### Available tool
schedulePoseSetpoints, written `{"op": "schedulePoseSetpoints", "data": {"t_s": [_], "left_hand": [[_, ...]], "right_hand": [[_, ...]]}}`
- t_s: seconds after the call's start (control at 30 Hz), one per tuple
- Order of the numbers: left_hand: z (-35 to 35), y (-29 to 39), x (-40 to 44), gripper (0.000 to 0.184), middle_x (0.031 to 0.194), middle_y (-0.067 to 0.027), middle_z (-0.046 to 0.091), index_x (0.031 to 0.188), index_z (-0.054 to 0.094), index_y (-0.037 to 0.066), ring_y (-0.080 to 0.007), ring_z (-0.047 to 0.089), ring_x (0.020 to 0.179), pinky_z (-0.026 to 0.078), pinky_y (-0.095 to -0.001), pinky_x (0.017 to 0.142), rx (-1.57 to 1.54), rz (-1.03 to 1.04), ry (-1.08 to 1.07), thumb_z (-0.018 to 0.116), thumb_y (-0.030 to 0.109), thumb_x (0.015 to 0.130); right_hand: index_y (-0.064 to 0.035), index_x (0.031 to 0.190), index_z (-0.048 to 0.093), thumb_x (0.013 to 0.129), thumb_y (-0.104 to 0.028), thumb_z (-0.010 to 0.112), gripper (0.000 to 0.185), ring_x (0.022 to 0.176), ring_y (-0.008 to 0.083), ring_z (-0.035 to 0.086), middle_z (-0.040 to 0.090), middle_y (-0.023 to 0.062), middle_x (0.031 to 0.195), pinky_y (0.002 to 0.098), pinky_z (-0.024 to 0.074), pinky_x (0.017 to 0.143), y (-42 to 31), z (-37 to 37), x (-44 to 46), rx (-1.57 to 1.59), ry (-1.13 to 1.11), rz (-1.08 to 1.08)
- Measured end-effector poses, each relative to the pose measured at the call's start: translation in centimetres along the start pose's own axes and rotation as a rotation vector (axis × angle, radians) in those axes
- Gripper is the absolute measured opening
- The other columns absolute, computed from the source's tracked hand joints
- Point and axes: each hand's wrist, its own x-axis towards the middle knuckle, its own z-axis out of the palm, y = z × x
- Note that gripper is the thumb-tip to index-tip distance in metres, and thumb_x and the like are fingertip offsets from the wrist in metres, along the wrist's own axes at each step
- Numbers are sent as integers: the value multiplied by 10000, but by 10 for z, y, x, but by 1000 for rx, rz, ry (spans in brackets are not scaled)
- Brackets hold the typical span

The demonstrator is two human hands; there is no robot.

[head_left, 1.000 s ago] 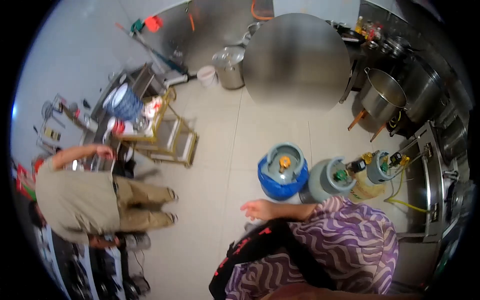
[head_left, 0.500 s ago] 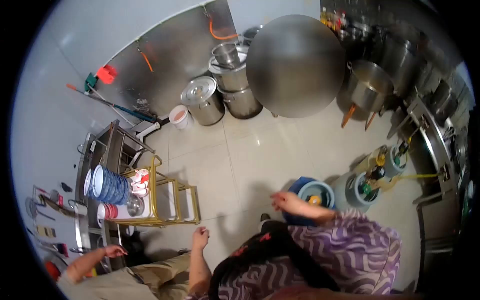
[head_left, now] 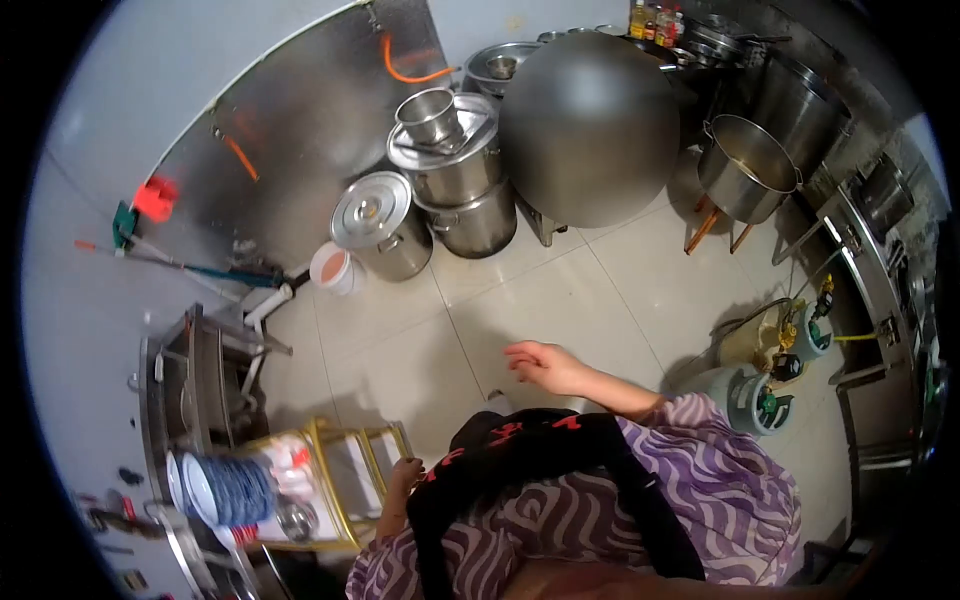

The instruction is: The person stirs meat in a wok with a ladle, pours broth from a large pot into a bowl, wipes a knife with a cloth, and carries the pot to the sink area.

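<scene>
My right hand [head_left: 545,366] hangs over the tiled floor [head_left: 535,295] in front of my body. Its fingers reach loosely to the left, and it holds nothing. My left hand [head_left: 404,474] is low beside the gold-framed trolley [head_left: 325,478], close to its right end. Whether it touches the frame I cannot tell, since its fingers are small and partly hidden. Stacked blue-patterned bowls [head_left: 235,491], red-and-white items [head_left: 292,465] and a metal bowl [head_left: 296,520] rest on the trolley. A black apron [head_left: 530,450] covers my front.
Large lidded steel pots [head_left: 385,225] and a white bucket [head_left: 335,268] stand at the far wall. A tall open pot [head_left: 748,170] sits on a stand at the far right. Gas cylinders [head_left: 745,400] line the right side. A steel table [head_left: 190,370] is at left.
My viewpoint has moved forward. My right hand has swung left, and my left hand has dropped beside the trolley. The other person at left and the blue tub are out of view.
</scene>
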Motion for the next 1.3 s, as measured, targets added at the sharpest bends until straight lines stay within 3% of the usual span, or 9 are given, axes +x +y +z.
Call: {"op": "schedulePoseSetpoints", "data": {"t_s": [0.2, 0.27, 0.53, 0.73, 0.8, 1.0, 1.13, 1.23, 1.3], "left_hand": [[-47, 231, 107, 207, 763, -126, 604, 832, 516, -3, -199, 580, 573, 462, -323, 489, -64, 78, -92, 534, 201, 801], [-43, 315, 152, 219, 776, -144, 600, 871, 497, -10, -189, 583, 590, 458, -297, 480, 215, 258, -112, 526, 198, 811], [61, 606, 111, 289, 980, -129, 587, 1071, 476, 35, -217, 602, 844, 506, -332, 719, -314, 525, -406, 554, 234, 876], [92, 686, 125, 291, 992, -117, 588, 1083, 483, 36, -225, 605, 857, 500, -330, 727, -500, 346, -388, 545, 242, 887], [91, 698, 136, 294, 994, -131, 585, 1091, 479, 31, -241, 604, 860, 504, -354, 747, -546, 316, -336, 546, 228, 883], [86, 737, 163, 282, 998, -155, 589, 1099, 482, 28, -247, 613, 839, 521, -336, 703, -585, 215, -295, 545, 198, 883], [101, 785, 177, 293, 981, -157, 596, 1103, 476, 10, -250, 613, 843, 513, -351, 730, -378, 201, -475, 541, 200, 888], [118, 823, 205, 290, 993, -147, 592, 1100, 476, 9, -233, 608, 833, 504, -333, 725, -134, 214, -608, 539, 199, 891], [133, 854, 202, 291, 989, -134, 591, 1095, 486, 25, -225, 608, 831, 500, -321, 728, -6, 233, -692, 558, 207, 879]], "right_hand": [[-22, 1236, 444, 938, -92, 420, 307, 767, 78, 562, 587, 55, 960, 212, 459, 674, 0, -68, 39, 169, 406, 173], [-20, 1238, 441, 945, -107, 418, 307, 759, 80, 562, 588, 56, 975, 212, 459, 669, 5, -80, 53, 234, 516, 172], [-36, 1235, 457, 936, -123, 438, 311, 788, 111, 575, 595, 53, 998, 239, 473, 678, -12, -236, 146, 216, 675, 201], [-35, 1358, 309, 891, -250, 545, 566, 891, 161, 572, 575, 81, 1063, 293, 467, 759, -38, -431, 287, 252, 850, 90], [24, 1261, 391, 876, -260, 570, 511, 850, 162, 561, 558, 113, 1027, 275, 499, 629, -26, -493, 343, 469, 1000, 132], [29, 1086, 463, 877, -217, 509, 326, 749, 192, 593, 571, 139, 943, 276, 524, 567, 24, -617, 443, 883, 1053, 209], [76, 1056, 477, 869, -81, 365, 268, 609, 230, 621, 614, 177, 805, 279, 534, 453, 35, -622, 456, 969, 1171, 259], [91, 952, 556, 800, -50, 415, 250, 596, 251, 631, 632, 175, 777, 305, 530, 490, 39, -594, 430, 821, 1253, 175], [99, 1052, 503, 798, -42, 436, 299, 609, 241, 635, 625, 187, 817, 303, 530, 488, 38, -558, 399, 847, 1317, 178]]}}
